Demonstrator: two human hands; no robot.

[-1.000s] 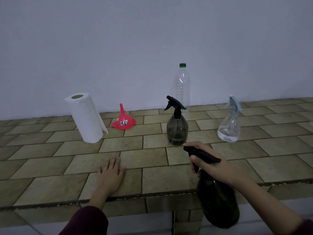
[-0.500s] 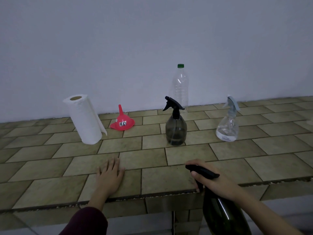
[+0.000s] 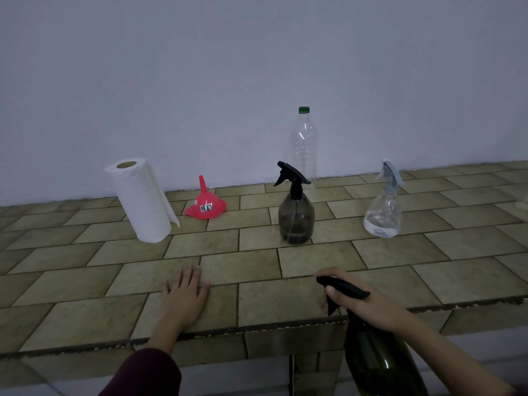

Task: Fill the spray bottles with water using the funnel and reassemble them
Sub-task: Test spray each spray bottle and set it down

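My right hand (image 3: 363, 298) grips the black trigger head of a dark green spray bottle (image 3: 380, 364) that hangs below the counter's front edge. My left hand (image 3: 184, 295) rests flat, fingers straight, on the tiled counter (image 3: 257, 301). A smoky grey spray bottle (image 3: 296, 215) with a black trigger stands mid-counter. To its right stands a clear spray bottle (image 3: 383, 212) with a pale blue trigger and a little water. A red funnel (image 3: 205, 204) lies mouth-down near the wall. A clear plastic bottle (image 3: 303, 147) with a green cap stands at the wall.
A white paper towel roll (image 3: 141, 201) stands upright at the left, next to the funnel. The grey wall closes off the back of the counter. The counter's front edge runs just under my hands.
My right hand has lowered the dark green spray bottle, so more of its body sits below the counter edge. My left hand has stayed flat in place.
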